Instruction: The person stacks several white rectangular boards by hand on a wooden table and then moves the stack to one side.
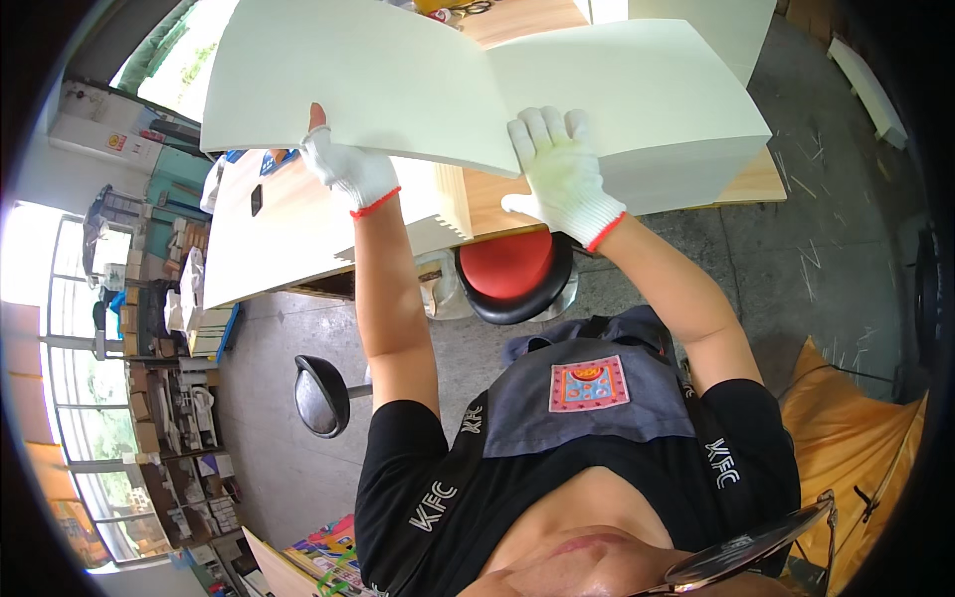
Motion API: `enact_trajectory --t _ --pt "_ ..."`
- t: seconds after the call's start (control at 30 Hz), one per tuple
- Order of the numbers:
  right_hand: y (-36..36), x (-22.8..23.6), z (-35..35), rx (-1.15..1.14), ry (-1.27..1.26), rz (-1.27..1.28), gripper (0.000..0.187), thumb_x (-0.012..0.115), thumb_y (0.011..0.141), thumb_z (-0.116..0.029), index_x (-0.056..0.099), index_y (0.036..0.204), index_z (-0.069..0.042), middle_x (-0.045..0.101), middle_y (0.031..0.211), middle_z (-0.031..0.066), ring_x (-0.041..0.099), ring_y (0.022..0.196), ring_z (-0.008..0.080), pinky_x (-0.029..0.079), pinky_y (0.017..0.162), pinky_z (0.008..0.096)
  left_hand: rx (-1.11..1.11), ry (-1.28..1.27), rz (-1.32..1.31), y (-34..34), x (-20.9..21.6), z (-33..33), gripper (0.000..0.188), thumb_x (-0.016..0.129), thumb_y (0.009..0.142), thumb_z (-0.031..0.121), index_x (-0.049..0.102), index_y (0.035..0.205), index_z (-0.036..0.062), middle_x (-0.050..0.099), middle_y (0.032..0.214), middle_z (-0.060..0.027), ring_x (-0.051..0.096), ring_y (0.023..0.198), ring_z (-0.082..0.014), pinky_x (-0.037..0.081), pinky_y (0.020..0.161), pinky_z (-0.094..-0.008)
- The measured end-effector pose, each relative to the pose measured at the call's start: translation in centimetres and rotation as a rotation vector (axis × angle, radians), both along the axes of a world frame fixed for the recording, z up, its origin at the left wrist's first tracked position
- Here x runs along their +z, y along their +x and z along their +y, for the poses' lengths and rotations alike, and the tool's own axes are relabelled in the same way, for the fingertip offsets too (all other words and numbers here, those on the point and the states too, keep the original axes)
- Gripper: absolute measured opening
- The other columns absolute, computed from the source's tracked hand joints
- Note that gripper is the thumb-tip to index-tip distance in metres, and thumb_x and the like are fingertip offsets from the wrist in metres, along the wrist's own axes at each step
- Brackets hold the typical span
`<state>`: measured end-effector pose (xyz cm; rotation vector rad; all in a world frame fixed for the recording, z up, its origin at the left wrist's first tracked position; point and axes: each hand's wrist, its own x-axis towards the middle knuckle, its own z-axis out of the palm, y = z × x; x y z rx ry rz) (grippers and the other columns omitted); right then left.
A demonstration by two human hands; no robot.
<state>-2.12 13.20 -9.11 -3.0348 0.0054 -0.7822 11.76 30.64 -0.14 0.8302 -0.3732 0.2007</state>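
My left hand [348, 171], in a white knit glove with a red cuff, grips the near edge of a large white board [348, 70]. Its bare thumb tip lies on top, while the other fingers are hidden beneath. The board is raised and tilted over the work table. To the right, my right hand [559, 174], gloved the same way, lies with fingers stretched out and thumb apart at the near left corner of a thick white stack of boards [637, 85]. Its fingertips are close to the right edge of the raised board.
Under the boards stands a pale wooden table [269, 234] with a dark phone-like object [257, 200] on it. A red-and-black stool [507, 264] sits at its front, a black stool [320, 396] farther left. Crowded shelves [184, 408] line the left; orange cloth [846, 448] hangs at right.
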Motion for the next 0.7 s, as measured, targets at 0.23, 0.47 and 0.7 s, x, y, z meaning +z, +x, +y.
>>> enact_trajectory --t 0.23,0.47,0.7 --pt "-0.3 1.3 0.6 -0.056 0.005 0.151 0.094 0.076 0.07 -0.059 0.045 0.138 -0.002 0.047 0.138 0.0131 0.042 0.13 0.027 0.025 0.109 0.047 -0.092 -0.012 -0.066 4.4 -1.7 2.1 0.043 0.042 0.105 0.031 0.05 0.137 0.0029 0.057 0.13 -0.0121 0.057 0.118 -0.0264 0.05 0.096 -0.0398" --pt "-0.1 0.2 0.9 -0.106 0.029 0.156 0.099 0.076 0.072 -0.058 0.039 0.146 -0.004 0.041 0.149 0.0144 0.032 0.144 0.0282 0.015 0.12 0.0502 -0.019 -0.139 0.048 10.2 -1.5 3.4 0.05 0.04 0.103 0.035 0.047 0.141 0.0033 0.053 0.14 -0.0154 0.054 0.125 -0.0317 0.047 0.105 -0.0436" --pt "1.3 1.1 1.8 -0.068 0.057 0.034 0.098 0.076 0.074 -0.057 0.037 0.15 -0.008 0.039 0.152 0.0153 0.031 0.145 0.031 0.017 0.12 0.0535 -0.042 -0.286 0.012 10.7 1.4 7.2 0.052 0.038 0.102 0.035 0.049 0.14 0.0026 0.052 0.14 -0.0156 0.052 0.128 -0.0324 0.045 0.108 -0.0449"
